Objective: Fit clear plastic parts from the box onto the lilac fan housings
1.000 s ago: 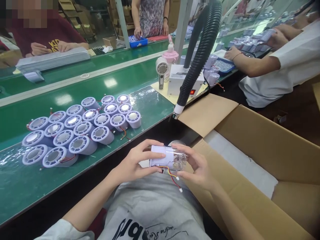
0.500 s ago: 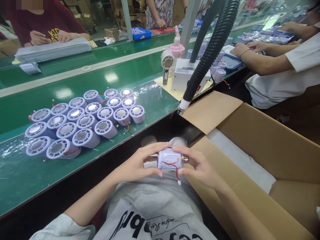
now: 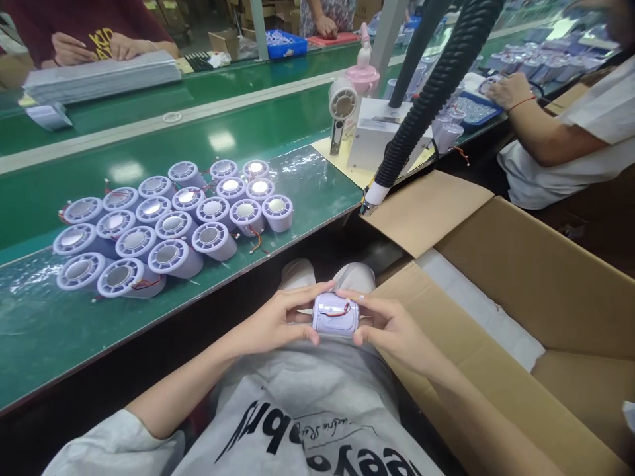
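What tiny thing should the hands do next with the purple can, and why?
Maybe roll the purple can slightly: the left hand and right hand hold its opposite ends, and its red wire runs near the right fingers, where it might get pinched.

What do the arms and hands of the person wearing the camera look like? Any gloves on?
No gloves! The left hand and right hand are bare, and no bracelet or watch shows on either wrist. The left sleeve is pale, loose and short; the right sleeve is out of the picture. The shirt is pale too, with black letters on it.
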Demonstrator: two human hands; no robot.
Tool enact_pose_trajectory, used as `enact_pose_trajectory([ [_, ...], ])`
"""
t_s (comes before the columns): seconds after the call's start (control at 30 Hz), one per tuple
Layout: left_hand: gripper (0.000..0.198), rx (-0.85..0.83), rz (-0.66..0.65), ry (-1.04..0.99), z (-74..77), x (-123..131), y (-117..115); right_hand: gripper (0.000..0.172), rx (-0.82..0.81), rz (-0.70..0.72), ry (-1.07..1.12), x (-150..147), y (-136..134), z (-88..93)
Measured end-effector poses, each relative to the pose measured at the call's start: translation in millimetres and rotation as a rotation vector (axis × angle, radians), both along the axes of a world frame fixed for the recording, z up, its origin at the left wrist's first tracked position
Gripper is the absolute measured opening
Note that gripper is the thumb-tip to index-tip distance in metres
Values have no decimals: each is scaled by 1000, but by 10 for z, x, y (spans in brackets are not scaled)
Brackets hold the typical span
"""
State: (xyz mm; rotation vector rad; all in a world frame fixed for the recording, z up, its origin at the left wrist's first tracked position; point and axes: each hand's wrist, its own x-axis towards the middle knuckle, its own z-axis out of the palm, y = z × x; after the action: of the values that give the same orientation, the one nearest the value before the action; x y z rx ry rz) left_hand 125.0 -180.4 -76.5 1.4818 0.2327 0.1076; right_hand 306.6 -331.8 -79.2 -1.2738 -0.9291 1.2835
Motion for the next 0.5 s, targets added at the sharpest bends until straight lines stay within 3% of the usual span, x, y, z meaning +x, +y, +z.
enact_pose_trajectory([
  [0.2, 75, -100, -6, 53, -24, -12, -14, 50, 26, 24, 200, -40, 48, -4],
  [0.33, 87, -106, 3, -42, 24, 22, -31, 49, 5, 23, 145, -32, 51, 113],
  [0.5, 68, -235, 46, -79, 47, 44, -80, 58, 44, 32, -100, -15, 6, 227],
])
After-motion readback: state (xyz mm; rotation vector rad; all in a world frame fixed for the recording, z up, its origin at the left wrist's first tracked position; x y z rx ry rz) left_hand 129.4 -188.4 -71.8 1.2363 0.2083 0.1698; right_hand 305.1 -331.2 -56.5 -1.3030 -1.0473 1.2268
